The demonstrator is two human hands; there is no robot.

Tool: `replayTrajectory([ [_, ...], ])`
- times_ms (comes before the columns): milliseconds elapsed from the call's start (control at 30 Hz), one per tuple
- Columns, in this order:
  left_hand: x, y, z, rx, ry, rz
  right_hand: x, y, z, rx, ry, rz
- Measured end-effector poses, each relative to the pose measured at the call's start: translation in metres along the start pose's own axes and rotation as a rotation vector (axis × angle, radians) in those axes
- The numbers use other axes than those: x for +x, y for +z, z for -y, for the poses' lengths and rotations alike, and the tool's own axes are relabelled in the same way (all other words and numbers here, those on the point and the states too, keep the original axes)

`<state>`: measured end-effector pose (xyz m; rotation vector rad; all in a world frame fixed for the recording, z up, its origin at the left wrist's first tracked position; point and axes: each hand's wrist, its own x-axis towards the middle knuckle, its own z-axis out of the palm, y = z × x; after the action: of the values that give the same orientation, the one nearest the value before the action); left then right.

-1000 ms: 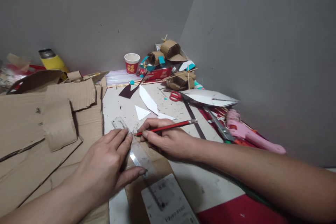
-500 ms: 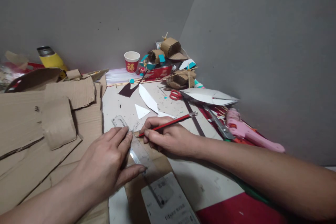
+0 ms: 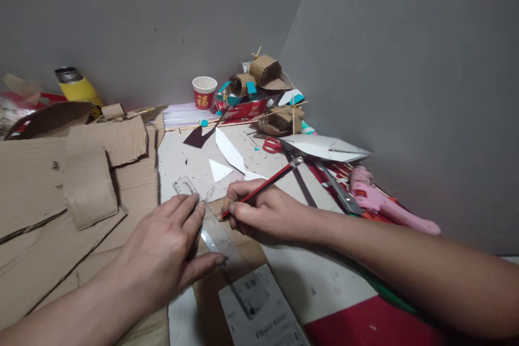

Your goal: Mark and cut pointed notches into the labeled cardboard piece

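Observation:
A clear plastic ruler (image 3: 215,231) lies slanted across a brown piece of cardboard (image 3: 207,286). My left hand (image 3: 172,232) holds it down, fingertips near its far end and thumb stretched along its side. My right hand (image 3: 263,208) pinches a red and black pencil (image 3: 270,183), its point low on the cardboard just right of the ruler's edge. The ruler's near end overlaps a white printed panel (image 3: 263,313). White paper offcuts (image 3: 229,151) and a dark offcut (image 3: 198,138) lie beyond my hands.
Stacked cardboard sheets (image 3: 32,173) cover the left side. At the back stand a yellow bottle (image 3: 79,86), a paper cup (image 3: 204,94) and small cardboard models (image 3: 265,70). Red-handled scissors (image 3: 272,145), a white boat-like shape (image 3: 324,147) and a pink glue gun (image 3: 381,203) lie on the right.
My right hand and the pencil have slid slightly toward me and to the right along the ruler. The pencil stands a bit steeper. My left hand and the ruler stay put.

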<state>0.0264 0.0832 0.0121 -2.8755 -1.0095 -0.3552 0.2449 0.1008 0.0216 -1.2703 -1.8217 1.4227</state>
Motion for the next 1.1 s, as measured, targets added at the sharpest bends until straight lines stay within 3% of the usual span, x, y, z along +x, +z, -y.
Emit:
replayTrajectory([
  [333,0.0015,0.0017,0.0011,0.029,0.012,-0.028,-0.0021,-0.0071,0.0036,0.016,0.011,0.134],
  [500,0.0024,0.002,0.0005,0.034,0.017,-0.029,-0.0027,-0.0087,0.0075,0.069,0.131,0.192],
  [1100,-0.001,0.0037,-0.0001,0.004,-0.01,-0.018,-0.002,-0.0092,0.0036,0.15,0.151,0.204],
])
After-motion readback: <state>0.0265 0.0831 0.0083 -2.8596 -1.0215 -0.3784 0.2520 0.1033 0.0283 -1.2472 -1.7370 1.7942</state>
